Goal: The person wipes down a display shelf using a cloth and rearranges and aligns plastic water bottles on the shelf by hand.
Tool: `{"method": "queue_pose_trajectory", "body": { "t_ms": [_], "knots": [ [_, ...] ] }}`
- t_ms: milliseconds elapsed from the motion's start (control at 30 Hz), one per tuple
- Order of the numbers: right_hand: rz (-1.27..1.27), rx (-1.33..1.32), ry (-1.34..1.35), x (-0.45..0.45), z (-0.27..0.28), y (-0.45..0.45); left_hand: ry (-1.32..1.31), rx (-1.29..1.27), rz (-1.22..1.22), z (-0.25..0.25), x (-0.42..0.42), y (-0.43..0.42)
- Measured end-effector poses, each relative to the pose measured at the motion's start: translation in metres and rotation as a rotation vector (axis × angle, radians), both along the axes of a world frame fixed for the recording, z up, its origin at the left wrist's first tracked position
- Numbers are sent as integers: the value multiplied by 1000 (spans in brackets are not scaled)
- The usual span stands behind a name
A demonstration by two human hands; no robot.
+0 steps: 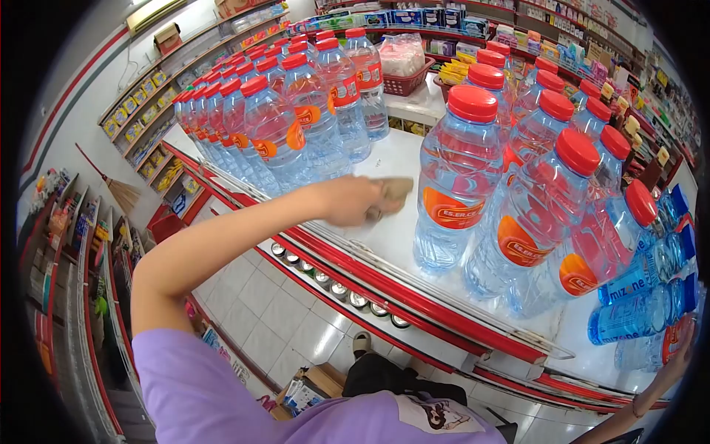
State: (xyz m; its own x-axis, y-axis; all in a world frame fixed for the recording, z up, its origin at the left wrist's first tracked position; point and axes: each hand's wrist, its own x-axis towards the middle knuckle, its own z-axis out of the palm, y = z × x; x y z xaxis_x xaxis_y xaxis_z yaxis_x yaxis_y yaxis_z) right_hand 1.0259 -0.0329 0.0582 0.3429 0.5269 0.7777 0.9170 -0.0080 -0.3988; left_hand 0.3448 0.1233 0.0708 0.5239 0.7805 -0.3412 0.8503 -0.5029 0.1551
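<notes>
Cloth (397, 194), motion-blurred, is at the white shelf top (399, 229), between the left bottle group (270, 126) and the right bottle group (455, 170). I judge that wiping calls for flat, even strokes along this strip, slowing beside each bottle base. Clearance runs from the red front edge (444, 314) back toward the basket (405, 81); bottles limit both sides. My left hand (347, 200) has its fingers curled closed around the cloth. My right hand (678, 357) is beside the far-right bottles; I cannot tell its finger opening.
</notes>
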Motion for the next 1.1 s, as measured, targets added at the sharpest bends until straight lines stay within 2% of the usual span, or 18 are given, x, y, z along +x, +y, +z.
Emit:
{"method": "queue_pose_trajectory", "body": {
  "t_ms": [33, 100, 200, 300, 333, 433, 467, 567, 600, 667, 767, 833, 867, 900, 1000, 1100],
  "knots": [
    [-62, -133, -157, 31, -9, -5, -10, -62, -21, 7, -7, -10],
    [32, 52, 51, -20, 3, 1, -33, -186, -70, 20, -20, -23],
    [129, 182, 220, -84, 24, 7, 0, -269, 61, 35, -12, -22],
    [166, 210, 304, -114, 34, 5, -357, 73, 177, 7, -3, -9],
    [175, 210, 347, -123, 37, 5, -410, 239, 40, -1, 3, -2],
    [214, 138, 356, -149, 48, 4, -374, 94, -135, -12, 11, 7],
    [104, 212, 95, -131, 37, 8, -325, -2, -149, -12, 6, 10],
    [117, 156, 282, -160, 42, -2, -350, 71, -349, -8, -10, -5],
    [-140, 94, -149, -124, 26, -7, -329, 0, -348, -1, -18, -9],
    [-85, 146, 23, -131, 24, -6, -281, -146, -350, 18, -30, -18],
    [-27, 272, 210, -142, 22, 0, 102, -160, -78, 46, -31, -33],
    [37, 363, 361, -163, 32, 4, -48, 141, -204, 51, -40, -49],
    [64, 527, 336, -157, 28, 5, -155, 303, -282, 53, -45, -58],
    [146, 578, 191, -159, 36, 0, -265, 461, -358, 56, -50, -67],
    [180, 542, 112, -195, 56, -6, -355, 471, -349, 66, -72, -98],
    [229, 509, 74, -237, 72, -13, -333, 368, -284, 57, -102, -118]
  ]
}}
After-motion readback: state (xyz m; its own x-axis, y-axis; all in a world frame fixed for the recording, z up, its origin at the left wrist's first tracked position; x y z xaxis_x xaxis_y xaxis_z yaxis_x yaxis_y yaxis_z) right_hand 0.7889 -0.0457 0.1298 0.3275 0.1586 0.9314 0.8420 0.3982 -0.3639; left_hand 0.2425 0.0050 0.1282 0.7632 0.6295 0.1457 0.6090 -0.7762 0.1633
